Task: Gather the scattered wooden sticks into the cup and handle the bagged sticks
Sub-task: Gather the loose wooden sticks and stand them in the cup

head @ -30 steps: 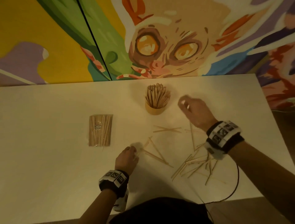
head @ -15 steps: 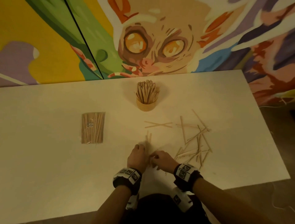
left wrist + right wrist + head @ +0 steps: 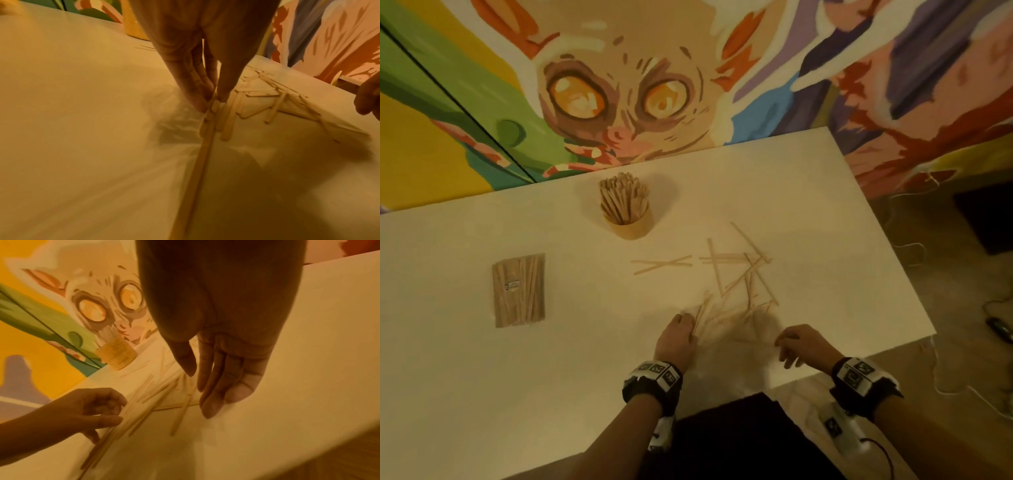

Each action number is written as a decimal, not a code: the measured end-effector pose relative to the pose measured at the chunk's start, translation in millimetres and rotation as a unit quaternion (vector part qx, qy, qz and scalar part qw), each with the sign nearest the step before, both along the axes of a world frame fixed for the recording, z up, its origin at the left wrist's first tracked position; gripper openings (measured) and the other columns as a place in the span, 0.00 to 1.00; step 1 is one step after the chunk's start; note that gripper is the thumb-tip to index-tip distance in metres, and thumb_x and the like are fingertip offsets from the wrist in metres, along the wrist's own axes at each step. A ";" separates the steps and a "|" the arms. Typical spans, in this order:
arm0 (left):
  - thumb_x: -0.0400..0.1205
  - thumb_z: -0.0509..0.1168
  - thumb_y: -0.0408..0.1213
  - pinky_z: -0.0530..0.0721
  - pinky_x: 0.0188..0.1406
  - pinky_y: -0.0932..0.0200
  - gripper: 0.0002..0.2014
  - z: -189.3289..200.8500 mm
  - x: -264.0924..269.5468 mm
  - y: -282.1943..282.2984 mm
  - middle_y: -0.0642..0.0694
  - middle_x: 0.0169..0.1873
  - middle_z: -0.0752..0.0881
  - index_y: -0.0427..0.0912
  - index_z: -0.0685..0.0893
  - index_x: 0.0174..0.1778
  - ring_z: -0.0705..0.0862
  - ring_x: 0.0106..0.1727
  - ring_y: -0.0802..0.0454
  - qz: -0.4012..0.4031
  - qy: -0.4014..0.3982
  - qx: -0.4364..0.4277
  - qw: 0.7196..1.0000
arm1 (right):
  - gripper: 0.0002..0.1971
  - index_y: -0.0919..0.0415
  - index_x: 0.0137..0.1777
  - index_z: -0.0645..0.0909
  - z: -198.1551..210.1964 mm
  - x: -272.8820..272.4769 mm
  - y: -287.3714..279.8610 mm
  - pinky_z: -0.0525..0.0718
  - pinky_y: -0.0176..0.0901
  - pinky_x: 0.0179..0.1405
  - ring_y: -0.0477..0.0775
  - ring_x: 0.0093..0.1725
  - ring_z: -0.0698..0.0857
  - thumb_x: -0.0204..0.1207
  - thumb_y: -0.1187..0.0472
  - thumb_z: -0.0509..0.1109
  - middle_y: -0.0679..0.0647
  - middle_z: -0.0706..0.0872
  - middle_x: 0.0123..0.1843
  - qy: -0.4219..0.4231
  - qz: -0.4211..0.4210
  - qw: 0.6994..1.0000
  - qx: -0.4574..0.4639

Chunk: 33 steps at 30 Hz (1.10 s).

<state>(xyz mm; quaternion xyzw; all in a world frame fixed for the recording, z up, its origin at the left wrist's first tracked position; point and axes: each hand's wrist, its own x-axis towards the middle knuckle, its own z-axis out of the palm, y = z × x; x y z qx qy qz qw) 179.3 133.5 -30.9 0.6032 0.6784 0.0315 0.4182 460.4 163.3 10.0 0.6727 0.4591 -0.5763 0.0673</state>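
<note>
A tan cup (image 3: pixel 629 229) packed with upright wooden sticks stands near the table's back edge. Loose wooden sticks (image 3: pixel 743 274) lie scattered to the right of centre and down to my hands. The clear bag of sticks (image 3: pixel 518 291) lies flat at the left. My left hand (image 3: pixel 690 323) is on the near end of the pile; in the left wrist view its fingertips (image 3: pixel 202 104) and thumb pinch several sticks (image 3: pixel 213 105) against the table. My right hand (image 3: pixel 786 346) hovers by the pile's right side, fingers (image 3: pixel 213 395) straight and holding nothing.
The white table (image 3: pixel 482 377) ends just below my hands at the front edge and to the right of the pile. A painted mural wall (image 3: pixel 619 102) rises behind the cup. Cables (image 3: pixel 914 246) lie on the floor at the right.
My right hand came back from the cup to the near pile, met the left hand, then moved off to the right. The left hand shifted right onto the pile and now pinches sticks.
</note>
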 end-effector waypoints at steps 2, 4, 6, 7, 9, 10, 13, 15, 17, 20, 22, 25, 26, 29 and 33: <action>0.81 0.62 0.36 0.77 0.47 0.54 0.10 0.7 12.3 -0.3 0.45 0.50 0.78 0.41 0.78 0.56 0.81 0.52 0.42 -0.002 -0.013 -0.006 1.000 | 0.09 0.64 0.47 0.86 -4.8 19.7 -4.8 0.83 0.40 0.29 0.56 0.34 0.91 0.82 0.64 0.64 0.58 0.92 0.36 -0.002 -0.007 1.000 -0.005; 0.81 0.62 0.40 0.76 0.45 0.56 0.09 2.6 15.2 5.6 0.47 0.50 0.80 0.44 0.80 0.55 0.81 0.52 0.44 0.005 -0.004 0.000 1.000 | 0.09 0.65 0.45 0.86 -12.5 33.1 -7.0 0.83 0.40 0.28 0.55 0.32 0.90 0.81 0.64 0.65 0.57 0.92 0.34 -0.004 -0.005 1.000 -0.006; 0.82 0.61 0.41 0.77 0.45 0.57 0.10 4.4 4.9 21.9 0.49 0.54 0.82 0.48 0.81 0.57 0.82 0.54 0.46 0.021 0.024 0.025 0.999 | 0.09 0.66 0.44 0.86 -20.1 42.8 -7.7 0.83 0.39 0.27 0.54 0.31 0.90 0.81 0.65 0.65 0.57 0.91 0.32 -0.003 -0.007 1.000 -0.011; 0.82 0.61 0.40 0.79 0.47 0.56 0.11 5.5 -4.6 33.9 0.49 0.56 0.82 0.49 0.81 0.59 0.83 0.56 0.46 0.030 0.039 0.044 0.998 | 0.09 0.66 0.43 0.86 -22.6 45.7 -7.2 0.82 0.38 0.26 0.55 0.30 0.90 0.81 0.66 0.65 0.59 0.91 0.32 0.002 -0.011 1.000 -0.013; 0.81 0.62 0.37 0.82 0.53 0.51 0.15 7.4 -27.3 63.3 0.47 0.63 0.80 0.49 0.80 0.64 0.80 0.63 0.44 0.039 0.076 0.079 0.993 | 0.10 0.69 0.41 0.86 -25.6 49.7 -5.4 0.82 0.37 0.24 0.56 0.28 0.89 0.80 0.68 0.66 0.64 0.91 0.33 0.016 -0.024 1.000 -0.011; 0.81 0.63 0.35 0.82 0.54 0.48 0.17 8.6 -38.0 79.3 0.47 0.67 0.78 0.48 0.78 0.66 0.78 0.66 0.43 0.035 0.098 0.089 0.991 | 0.10 0.71 0.40 0.85 -25.8 50.6 -3.7 0.81 0.36 0.23 0.56 0.26 0.88 0.80 0.69 0.66 0.66 0.90 0.34 0.025 -0.031 0.999 -0.011; 0.79 0.64 0.33 0.82 0.57 0.45 0.23 9.9 -58.6 122.2 0.47 0.72 0.70 0.47 0.74 0.72 0.71 0.70 0.43 -0.008 0.171 0.079 0.982 | 0.10 0.71 0.39 0.84 -26.6 52.3 1.5 0.81 0.37 0.22 0.55 0.24 0.88 0.80 0.70 0.65 0.68 0.90 0.34 0.046 -0.034 0.998 -0.029; 0.80 0.64 0.33 0.81 0.57 0.45 0.22 5.7 -65.4 139.3 0.47 0.71 0.70 0.47 0.75 0.71 0.71 0.70 0.44 -0.041 0.200 0.060 0.977 | 0.11 0.69 0.38 0.84 -28.9 54.3 4.3 0.82 0.38 0.23 0.57 0.25 0.88 0.80 0.69 0.64 0.66 0.90 0.32 0.056 -0.025 0.997 -0.046; 0.82 0.63 0.33 0.80 0.55 0.45 0.14 1.2 -68.5 145.8 0.44 0.63 0.75 0.44 0.79 0.64 0.75 0.65 0.42 -0.078 0.202 0.059 0.975 | 0.10 0.68 0.38 0.83 -30.4 56.3 6.9 0.81 0.38 0.23 0.57 0.25 0.88 0.79 0.68 0.64 0.64 0.90 0.31 0.062 -0.016 0.996 -0.060; 0.84 0.60 0.37 0.78 0.51 0.48 0.07 3.1 -66.9 137.0 0.41 0.52 0.82 0.41 0.82 0.54 0.80 0.55 0.39 -0.067 0.200 0.049 0.976 | 0.09 0.67 0.39 0.82 -29.5 59.3 12.0 0.80 0.38 0.24 0.56 0.26 0.89 0.79 0.67 0.64 0.62 0.91 0.32 0.072 0.011 0.994 -0.080; 0.83 0.63 0.37 0.78 0.48 0.49 0.06 5.2 -59.0 116.8 0.41 0.49 0.84 0.42 0.83 0.50 0.82 0.51 0.39 -0.038 0.183 0.042 0.981 | 0.09 0.66 0.39 0.82 -27.9 61.2 18.7 0.81 0.38 0.24 0.56 0.27 0.89 0.80 0.66 0.64 0.63 0.91 0.34 0.077 0.034 0.992 -0.095; 0.80 0.67 0.37 0.80 0.46 0.53 0.04 5.5 -35.7 72.4 0.43 0.46 0.88 0.44 0.86 0.46 0.84 0.49 0.41 0.007 0.145 0.013 0.989 | 0.11 0.64 0.37 0.83 -22.9 60.5 39.4 0.79 0.36 0.21 0.53 0.25 0.88 0.80 0.66 0.66 0.60 0.90 0.32 0.077 0.049 0.994 -0.060; 0.79 0.68 0.38 0.80 0.46 0.55 0.04 5.2 -27.5 57.4 0.44 0.46 0.88 0.45 0.87 0.45 0.85 0.48 0.41 0.029 0.133 0.003 0.991 | 0.11 0.64 0.36 0.83 -20.4 58.2 49.2 0.78 0.36 0.20 0.51 0.23 0.87 0.80 0.66 0.66 0.58 0.90 0.30 0.075 0.051 0.995 -0.031; 0.78 0.69 0.39 0.80 0.45 0.57 0.04 5.7 -3.5 22.4 0.45 0.45 0.89 0.45 0.88 0.45 0.86 0.48 0.43 0.085 0.104 -0.018 0.991 | 0.11 0.64 0.35 0.83 -14.8 45.0 85.4 0.84 0.39 0.25 0.51 0.23 0.86 0.80 0.67 0.67 0.58 0.88 0.29 0.056 0.056 0.993 0.084; 0.79 0.67 0.41 0.81 0.45 0.55 0.06 6.0 21.5 5.0 0.45 0.45 0.88 0.44 0.87 0.45 0.85 0.48 0.43 0.107 0.095 -0.032 0.989 | 0.08 0.61 0.52 0.82 -18.2 8.4 145.2 0.87 0.54 0.48 0.61 0.46 0.86 0.80 0.57 0.68 0.60 0.88 0.49 -0.021 0.103 0.971 0.216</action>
